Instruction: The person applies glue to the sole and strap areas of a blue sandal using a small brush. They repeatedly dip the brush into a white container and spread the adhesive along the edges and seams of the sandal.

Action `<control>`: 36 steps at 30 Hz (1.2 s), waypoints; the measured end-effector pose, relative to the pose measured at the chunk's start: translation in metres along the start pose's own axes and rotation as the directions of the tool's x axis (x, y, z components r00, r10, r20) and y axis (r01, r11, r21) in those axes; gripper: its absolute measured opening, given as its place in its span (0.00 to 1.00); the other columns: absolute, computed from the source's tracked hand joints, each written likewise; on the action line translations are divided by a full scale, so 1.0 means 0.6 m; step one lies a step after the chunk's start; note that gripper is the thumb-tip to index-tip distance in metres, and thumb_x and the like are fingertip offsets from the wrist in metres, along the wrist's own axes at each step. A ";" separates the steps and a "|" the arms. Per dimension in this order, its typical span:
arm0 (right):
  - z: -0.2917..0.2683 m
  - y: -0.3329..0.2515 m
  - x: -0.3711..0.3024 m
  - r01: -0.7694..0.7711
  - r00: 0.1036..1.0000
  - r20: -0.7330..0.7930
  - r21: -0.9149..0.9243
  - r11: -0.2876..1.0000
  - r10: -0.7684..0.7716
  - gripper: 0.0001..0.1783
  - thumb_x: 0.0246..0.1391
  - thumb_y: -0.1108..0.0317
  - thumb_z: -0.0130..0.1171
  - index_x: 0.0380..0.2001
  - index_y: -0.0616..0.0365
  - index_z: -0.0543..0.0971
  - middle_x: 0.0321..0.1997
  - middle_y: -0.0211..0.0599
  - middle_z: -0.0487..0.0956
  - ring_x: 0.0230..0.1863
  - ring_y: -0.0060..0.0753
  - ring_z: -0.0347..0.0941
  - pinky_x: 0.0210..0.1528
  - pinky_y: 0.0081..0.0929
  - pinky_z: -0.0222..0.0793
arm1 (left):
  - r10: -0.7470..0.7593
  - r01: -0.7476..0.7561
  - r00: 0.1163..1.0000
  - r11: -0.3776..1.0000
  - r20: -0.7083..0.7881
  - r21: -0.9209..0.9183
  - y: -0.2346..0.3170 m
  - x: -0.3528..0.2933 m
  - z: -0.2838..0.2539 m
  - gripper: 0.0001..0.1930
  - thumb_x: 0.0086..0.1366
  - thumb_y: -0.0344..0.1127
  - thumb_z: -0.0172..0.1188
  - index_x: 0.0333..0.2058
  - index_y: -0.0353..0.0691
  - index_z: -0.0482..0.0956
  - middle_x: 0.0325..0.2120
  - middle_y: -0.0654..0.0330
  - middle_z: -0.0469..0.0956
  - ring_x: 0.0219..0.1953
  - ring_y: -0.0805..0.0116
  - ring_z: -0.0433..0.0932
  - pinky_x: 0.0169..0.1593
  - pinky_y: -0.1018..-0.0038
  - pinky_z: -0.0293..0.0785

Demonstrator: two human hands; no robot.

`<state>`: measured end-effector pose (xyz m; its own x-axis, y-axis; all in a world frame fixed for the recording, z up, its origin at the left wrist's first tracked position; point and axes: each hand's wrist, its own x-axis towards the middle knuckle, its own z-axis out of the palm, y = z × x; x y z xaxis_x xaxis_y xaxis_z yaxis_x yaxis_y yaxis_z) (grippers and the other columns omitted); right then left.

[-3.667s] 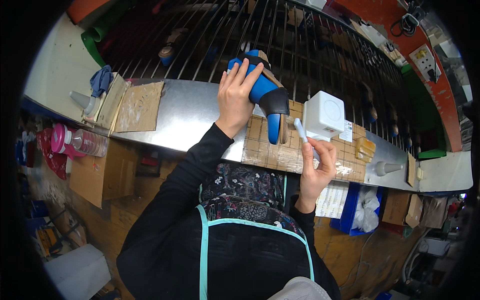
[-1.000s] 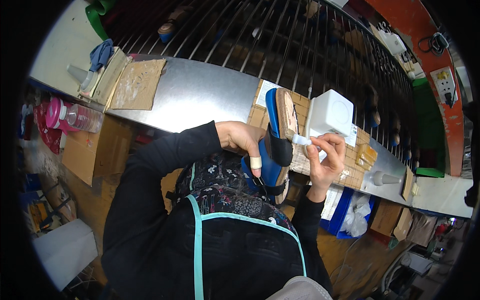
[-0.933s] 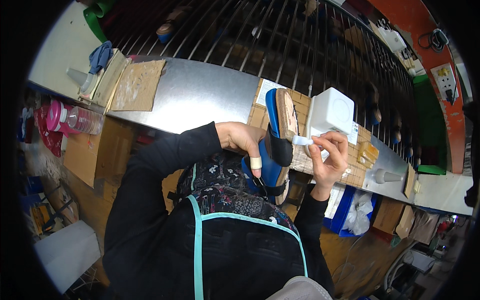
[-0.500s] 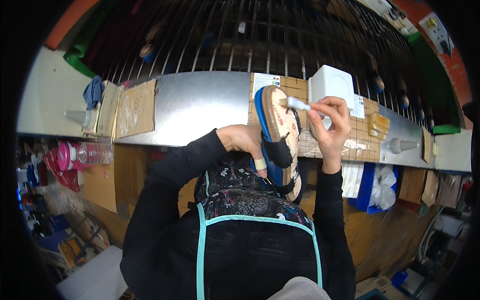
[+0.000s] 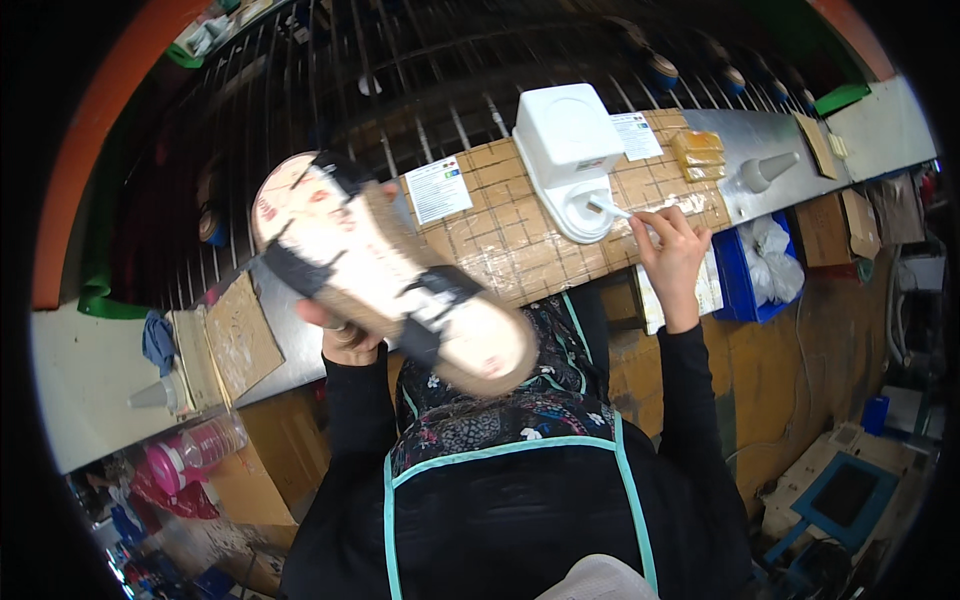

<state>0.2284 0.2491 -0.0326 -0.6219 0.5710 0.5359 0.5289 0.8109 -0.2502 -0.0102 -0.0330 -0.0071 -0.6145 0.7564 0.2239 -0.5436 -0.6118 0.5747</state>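
My left hand (image 5: 346,335) is closed round an unfinished sandal (image 5: 375,255), tilted and blurred, its pale underside facing up. Black strap ends lie folded over the sole, which has a brown edge. Part of this hand is hidden beneath the sandal. To the right, my right hand (image 5: 670,252) pinches a small white-handled brush (image 5: 615,209). The brush's tip is in the round dish of a white dispenser (image 5: 567,125); what the dish holds I cannot make out.
Under the dispenser lies a taped cardboard sheet (image 5: 490,255) with printed labels. Yellowish blocks (image 5: 700,156) and a grey cone nozzle (image 5: 768,172) sit to the right. Behind runs a rack of metal bars (image 5: 440,120) with shoes. A blue bin (image 5: 735,290) holds plastic bags below the bench.
The sandal has moved left, its sole turned upward. My right hand has taken the brush off the sole and down to the dispenser's dish. The whole view has turned.
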 end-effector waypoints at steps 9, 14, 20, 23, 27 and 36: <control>0.000 -0.004 0.024 0.224 0.975 0.013 -0.061 0.973 -0.224 0.04 0.48 0.63 0.66 0.23 0.48 0.83 0.24 0.27 0.74 0.23 0.30 0.70 0.38 0.34 0.51 | -0.377 0.367 0.926 0.914 -0.027 -0.176 0.002 -0.021 0.011 0.46 0.56 0.73 0.52 0.63 0.45 0.60 0.41 0.55 0.73 0.33 0.61 0.72 0.49 0.55 0.67; -0.003 0.026 0.019 -0.048 0.980 0.200 0.132 0.990 0.020 0.09 0.52 0.61 0.64 0.24 0.53 0.83 0.23 0.33 0.76 0.22 0.38 0.70 0.37 0.36 0.54 | -0.332 0.278 0.940 0.877 -0.077 -0.391 -0.022 -0.021 -0.010 0.59 0.47 0.85 0.44 0.59 0.32 0.62 0.38 0.38 0.72 0.35 0.44 0.76 0.41 0.55 0.77; 0.024 0.048 0.001 -0.648 0.739 0.622 0.551 0.526 0.260 0.13 0.57 0.62 0.61 0.28 0.64 0.81 0.17 0.25 0.73 0.22 0.11 0.64 0.24 0.17 0.57 | -0.331 0.216 0.905 0.900 -0.268 -0.379 -0.035 -0.031 0.000 0.51 0.55 0.79 0.45 0.61 0.36 0.61 0.43 0.37 0.73 0.37 0.43 0.77 0.35 0.57 0.80; 0.024 0.017 0.002 -0.695 0.711 0.644 0.585 0.419 0.281 0.08 0.55 0.67 0.63 0.30 0.61 0.82 0.20 0.25 0.76 0.22 0.14 0.66 0.23 0.17 0.58 | -0.121 0.207 0.876 0.968 -0.466 0.138 -0.072 -0.030 0.011 0.44 0.61 0.73 0.45 0.60 0.38 0.62 0.46 0.49 0.76 0.39 0.59 0.81 0.40 0.68 0.81; 0.005 -0.072 0.030 -0.107 0.994 0.052 0.485 0.868 0.093 0.07 0.47 0.69 0.68 0.33 0.52 0.85 0.30 0.28 0.79 0.31 0.24 0.73 0.40 0.25 0.56 | -0.223 0.372 0.884 0.866 -0.410 0.332 -0.109 -0.011 0.025 0.40 0.65 0.69 0.44 0.58 0.35 0.66 0.47 0.54 0.76 0.44 0.68 0.79 0.47 0.73 0.77; -0.041 -0.205 0.037 0.033 0.998 -0.056 0.694 0.719 0.007 0.10 0.46 0.72 0.69 0.35 0.52 0.86 0.34 0.27 0.74 0.26 0.19 0.66 0.42 0.23 0.54 | -0.055 0.153 0.981 0.805 -0.185 0.573 -0.102 -0.001 0.062 0.40 0.64 0.62 0.54 0.59 0.29 0.64 0.51 0.52 0.73 0.51 0.68 0.72 0.55 0.74 0.67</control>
<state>0.1639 0.1588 0.0298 -0.5847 0.5690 0.5783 -0.0417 0.6908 -0.7219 0.0446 0.0129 -0.0133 -0.6792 0.7327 0.0424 -0.2046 -0.2445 0.9478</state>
